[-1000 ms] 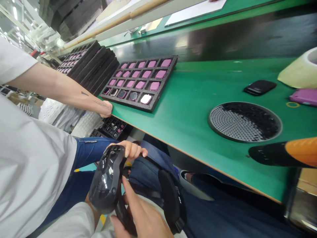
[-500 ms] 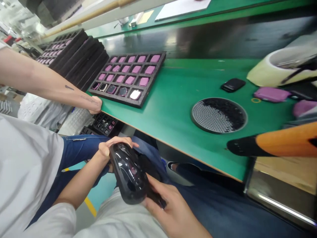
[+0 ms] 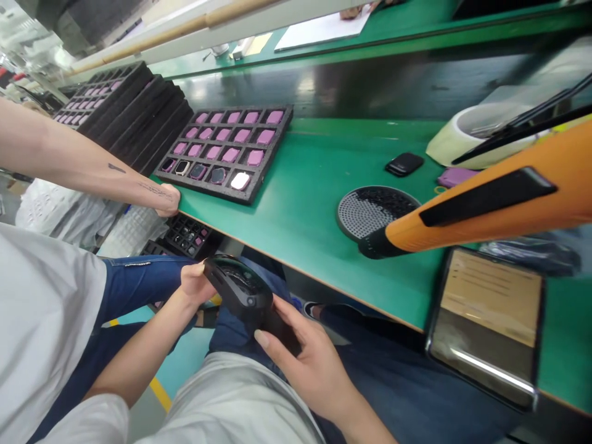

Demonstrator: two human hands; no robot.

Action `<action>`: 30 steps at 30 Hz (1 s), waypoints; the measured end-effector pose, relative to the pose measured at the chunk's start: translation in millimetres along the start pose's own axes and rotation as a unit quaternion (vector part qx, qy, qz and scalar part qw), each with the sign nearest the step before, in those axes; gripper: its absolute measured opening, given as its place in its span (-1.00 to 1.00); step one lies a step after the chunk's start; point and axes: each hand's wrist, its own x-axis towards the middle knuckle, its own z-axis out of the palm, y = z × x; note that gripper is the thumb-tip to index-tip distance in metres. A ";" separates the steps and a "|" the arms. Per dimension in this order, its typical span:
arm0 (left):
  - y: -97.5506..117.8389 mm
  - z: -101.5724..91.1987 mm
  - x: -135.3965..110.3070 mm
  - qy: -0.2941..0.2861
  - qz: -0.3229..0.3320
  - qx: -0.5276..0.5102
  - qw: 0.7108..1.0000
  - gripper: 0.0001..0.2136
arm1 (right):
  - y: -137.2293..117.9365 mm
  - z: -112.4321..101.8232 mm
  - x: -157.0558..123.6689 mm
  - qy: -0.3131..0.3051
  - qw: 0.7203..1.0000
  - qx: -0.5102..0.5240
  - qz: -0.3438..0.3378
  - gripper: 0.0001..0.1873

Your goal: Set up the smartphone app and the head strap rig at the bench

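Over my lap I hold a glossy black curved device (image 3: 238,290) with both hands. My left hand (image 3: 197,283) grips its left end, fingers wrapped round it. My right hand (image 3: 305,364) clasps its lower right end from below, fingers curled against a black strap part. The device sits just under the front edge of the green table (image 3: 314,203).
A co-worker's forearm and fist (image 3: 167,200) rest on the table's left edge beside a black foam tray (image 3: 222,154) of purple and dark watch-like parts. More trays (image 3: 124,105) are stacked behind. A round perforated disc (image 3: 374,209), an orange tool (image 3: 485,197), a small black part (image 3: 404,164) and a flat screen (image 3: 490,320) lie at right.
The device has turned flatter in my hands and my right hand has shifted along its lower end. The view has swung right, bringing the orange tool and the flat screen closer.
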 end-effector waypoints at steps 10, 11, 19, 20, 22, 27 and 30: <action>20.0 31.4 -15.3 0.007 0.030 0.096 0.995 -0.41 | 9.8 -10.6 -6.5 0.063 0.995 -0.067 -0.025 -0.18; 23.7 36.8 -17.4 0.003 0.037 0.122 0.992 -0.38 | 14.5 -11.2 -9.8 0.066 0.995 -0.067 -0.025 -0.13; 38.3 89.9 -29.7 -0.018 0.168 0.424 0.890 -0.39 | 90.5 -23.0 -33.9 0.029 0.995 0.099 0.018 -0.04; 37.3 96.1 -28.8 -0.023 0.190 0.475 0.859 -0.39 | 99.6 -24.4 -34.2 0.019 0.992 0.118 0.029 -0.04; 34.1 105.3 -25.9 -0.030 0.221 0.549 0.806 -0.40 | 114.9 -27.0 -33.9 0.003 0.989 0.143 0.042 -0.02; 26.7 111.7 -21.5 -0.028 0.228 0.586 0.777 -0.42 | 134.7 -31.5 -35.0 -0.001 0.986 0.164 0.043 0.01; 25.7 114.0 -23.1 -0.020 0.221 0.599 0.769 -0.42 | 136.3 -30.2 -38.3 0.011 0.983 0.177 0.053 0.02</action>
